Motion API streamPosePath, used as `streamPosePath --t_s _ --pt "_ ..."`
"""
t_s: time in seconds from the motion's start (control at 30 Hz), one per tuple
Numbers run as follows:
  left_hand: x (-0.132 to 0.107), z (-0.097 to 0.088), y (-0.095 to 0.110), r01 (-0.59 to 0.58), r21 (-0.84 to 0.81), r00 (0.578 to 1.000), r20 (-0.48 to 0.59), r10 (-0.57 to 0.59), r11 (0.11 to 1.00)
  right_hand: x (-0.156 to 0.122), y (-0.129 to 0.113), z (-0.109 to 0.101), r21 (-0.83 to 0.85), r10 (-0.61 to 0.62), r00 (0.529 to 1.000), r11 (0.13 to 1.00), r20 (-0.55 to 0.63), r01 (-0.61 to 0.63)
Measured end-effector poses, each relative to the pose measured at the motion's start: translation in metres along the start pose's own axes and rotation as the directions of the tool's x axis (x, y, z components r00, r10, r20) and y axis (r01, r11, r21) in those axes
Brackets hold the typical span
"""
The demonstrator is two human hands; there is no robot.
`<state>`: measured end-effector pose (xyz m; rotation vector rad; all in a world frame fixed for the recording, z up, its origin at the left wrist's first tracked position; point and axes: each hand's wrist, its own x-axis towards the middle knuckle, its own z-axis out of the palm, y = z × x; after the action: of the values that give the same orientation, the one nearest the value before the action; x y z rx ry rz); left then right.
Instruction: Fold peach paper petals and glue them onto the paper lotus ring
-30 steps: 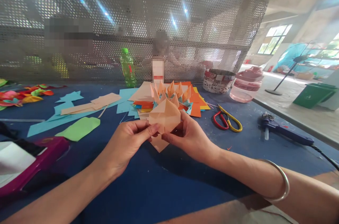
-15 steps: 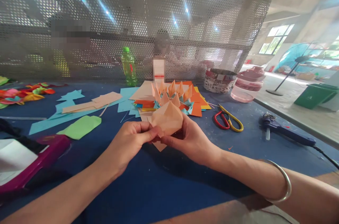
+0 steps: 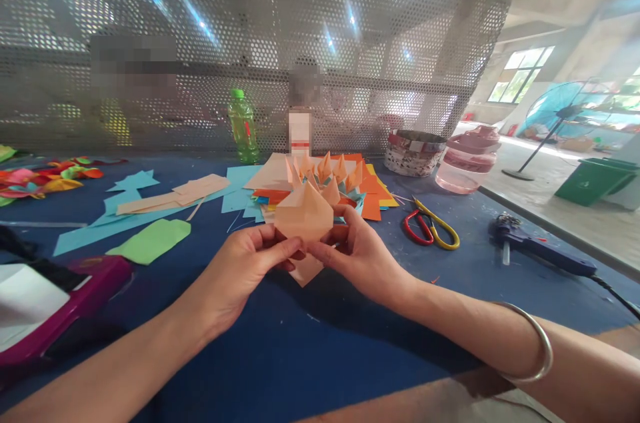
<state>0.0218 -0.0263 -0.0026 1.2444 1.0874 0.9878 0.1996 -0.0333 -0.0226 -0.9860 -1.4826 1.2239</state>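
A peach-coloured folded paper petal [image 3: 305, 213] with a pointed top is held up between my two hands. My left hand [image 3: 260, 253] pinches its lower left edge between thumb and fingers. At the lower right, the thumb and fingers of my right hand [image 3: 357, 250] close on the same paper. Behind it stands a folded paper flower [image 3: 345, 176] with several orange points and light blue paper at its base. Below my fingers a peach paper corner [image 3: 306, 270] shows. Part of the flower is hidden by the held petal.
Scissors [image 3: 433, 226] and a blue glue gun [image 3: 543, 246] lie to the right. A pink jug [image 3: 467, 160], a round basket [image 3: 415, 155] and a green-capped bottle [image 3: 243, 130] stand at the back. Blue paper strips [image 3: 100, 226], a green paper piece [image 3: 150, 242] and a magenta object [image 3: 95, 286] are left.
The petal has shifted slightly left and turned, so its point faces up more squarely. My right fingers have slid lower along its right side.
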Motion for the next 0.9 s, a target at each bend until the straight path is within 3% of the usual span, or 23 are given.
streamPosePath --t_s 0.13,0.27,0.37,0.53,0.9 --pt "0.0011 -0.0014 -0.0005 0.043 -0.064 0.999 0.003 -0.043 0.997 -0.0012 -0.0022 -0.0034 -0.177 -0.196 0.971 0.969 -0.134 0.172" --pt "-0.0002 -0.0012 -0.0007 0.058 -0.058 0.998 0.023 -0.057 0.997 -0.0012 -0.0043 -0.0076 -0.385 -0.341 0.938 0.875 -0.059 0.294" --pt "-0.0007 -0.0007 -0.0006 0.055 -0.038 0.998 0.037 -0.053 0.998 -0.0006 -0.0050 -0.0086 -0.453 -0.355 0.934 0.828 0.031 0.330" --pt "-0.0004 0.0001 -0.0015 0.069 -0.017 0.995 0.070 -0.068 0.997 0.0005 -0.0043 -0.0090 -0.469 -0.368 0.929 0.815 0.034 0.340" --pt "-0.0022 0.0005 -0.0026 0.101 0.056 0.976 0.188 -0.110 0.993 -0.0022 -0.0057 -0.0050 -0.357 -0.283 0.959 0.897 -0.016 0.259"
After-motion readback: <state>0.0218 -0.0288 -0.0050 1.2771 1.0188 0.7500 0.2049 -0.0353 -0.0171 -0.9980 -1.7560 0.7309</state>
